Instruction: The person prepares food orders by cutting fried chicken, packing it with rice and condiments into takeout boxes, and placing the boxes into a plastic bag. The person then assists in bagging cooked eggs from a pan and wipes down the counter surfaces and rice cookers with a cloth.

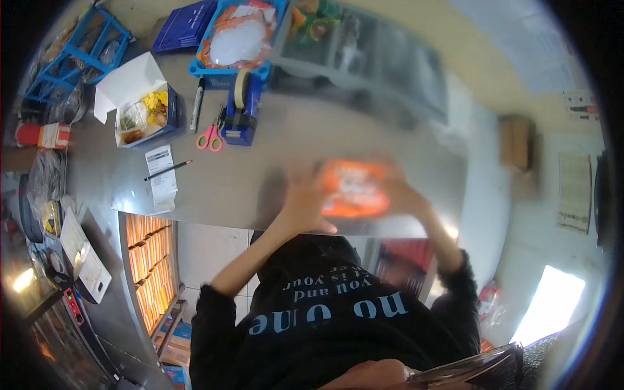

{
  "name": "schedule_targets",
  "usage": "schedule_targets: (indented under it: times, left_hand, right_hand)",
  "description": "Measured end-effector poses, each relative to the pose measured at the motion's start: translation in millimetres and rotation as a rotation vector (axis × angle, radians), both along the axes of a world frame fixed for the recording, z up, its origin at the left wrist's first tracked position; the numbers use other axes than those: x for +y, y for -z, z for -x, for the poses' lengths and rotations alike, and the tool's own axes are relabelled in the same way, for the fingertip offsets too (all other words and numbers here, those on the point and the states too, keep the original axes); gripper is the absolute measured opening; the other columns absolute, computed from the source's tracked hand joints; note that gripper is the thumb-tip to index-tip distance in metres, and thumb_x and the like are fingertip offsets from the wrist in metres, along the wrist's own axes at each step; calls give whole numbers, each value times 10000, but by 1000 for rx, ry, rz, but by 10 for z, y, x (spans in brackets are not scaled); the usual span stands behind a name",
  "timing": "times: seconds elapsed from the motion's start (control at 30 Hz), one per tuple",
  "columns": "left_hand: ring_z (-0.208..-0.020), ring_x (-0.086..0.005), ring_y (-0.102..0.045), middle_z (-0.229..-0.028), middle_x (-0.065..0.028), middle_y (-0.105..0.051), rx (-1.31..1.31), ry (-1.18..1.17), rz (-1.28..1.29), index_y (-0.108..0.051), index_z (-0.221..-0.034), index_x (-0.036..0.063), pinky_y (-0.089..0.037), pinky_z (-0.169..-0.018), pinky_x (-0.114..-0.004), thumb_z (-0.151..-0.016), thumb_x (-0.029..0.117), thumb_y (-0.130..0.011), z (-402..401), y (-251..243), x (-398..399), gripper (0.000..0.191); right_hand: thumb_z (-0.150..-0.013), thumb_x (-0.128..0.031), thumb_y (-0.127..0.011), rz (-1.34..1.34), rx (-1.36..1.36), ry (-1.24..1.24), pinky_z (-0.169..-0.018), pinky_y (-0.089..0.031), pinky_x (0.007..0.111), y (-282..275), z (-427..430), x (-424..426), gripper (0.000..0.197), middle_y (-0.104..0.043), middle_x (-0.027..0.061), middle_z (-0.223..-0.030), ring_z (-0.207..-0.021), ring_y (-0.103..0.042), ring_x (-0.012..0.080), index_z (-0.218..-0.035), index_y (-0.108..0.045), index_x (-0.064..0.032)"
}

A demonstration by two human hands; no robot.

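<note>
An orange packet with white markings is before me, low over the front part of the metal counter. It is strongly blurred. At its left edge is my left hand, thumb spread from the fingers; the blur hides whether it grips. On the other side my right hand overlaps the packet's right end and appears to hold it. Left of my hands lie pink-handled scissors and a blue tape dispenser. A pencil rests across a printed paper slip.
An open food box and a black marker are at the left. Behind them stand a blue basket of orange bags and blurred divided bins. Folded boxes fill a shelf below; a wall bounds the right.
</note>
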State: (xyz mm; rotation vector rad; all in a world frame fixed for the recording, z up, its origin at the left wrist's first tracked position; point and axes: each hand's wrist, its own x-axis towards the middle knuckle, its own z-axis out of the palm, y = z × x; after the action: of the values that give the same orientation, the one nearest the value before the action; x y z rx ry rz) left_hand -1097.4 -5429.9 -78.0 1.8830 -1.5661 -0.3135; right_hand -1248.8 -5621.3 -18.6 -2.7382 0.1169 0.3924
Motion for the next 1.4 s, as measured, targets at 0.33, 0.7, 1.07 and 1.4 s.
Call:
schedule_targets:
  times: [0.33,0.7,1.07,1.4]
  left_hand:
    - [-1122,-351,-335,-1277,-138,-322,-96,325,-102,-539,-1049,237,-322,-829,-508,-440,374,-790,-124,263,-370,673]
    - [-1174,-359,-317,-1226,-179,-415,-571,-617,266,-506,-1139,78,-245,-931,-534,-740,268,-623,-3068,-811,1117,456]
    - [-1101,-345,-428,-1265,-117,-413,-206,279,-170,-602,-994,180,-410,-813,-499,-501,438,-745,-4726,-153,1429,575]
    - [-994,-312,-459,-1091,-101,-496,267,711,-744,-484,-1065,77,-349,-865,-412,-386,437,-776,-5101,23,705,822]
  right_hand:
    - [-592,-200,-739,173,-210,110,-853,-451,431,-325,-23,247,384,-325,149,-1304,-1192,-334,359,-954,-623,-146]
    - [-882,-81,-437,-688,-309,619,-615,-490,273,-119,-2465,1773,254,-621,114,-907,-784,-624,190,-1101,-555,-29]
    - [-862,-53,-425,-1137,-330,1065,-388,-517,273,1299,-4581,2201,266,-602,148,-769,-479,-608,205,-1094,-522,36]
    - [-837,-157,-564,-719,-341,1369,-390,-480,259,1103,-4694,2302,201,-634,109,-667,-462,-586,146,-887,-658,13]
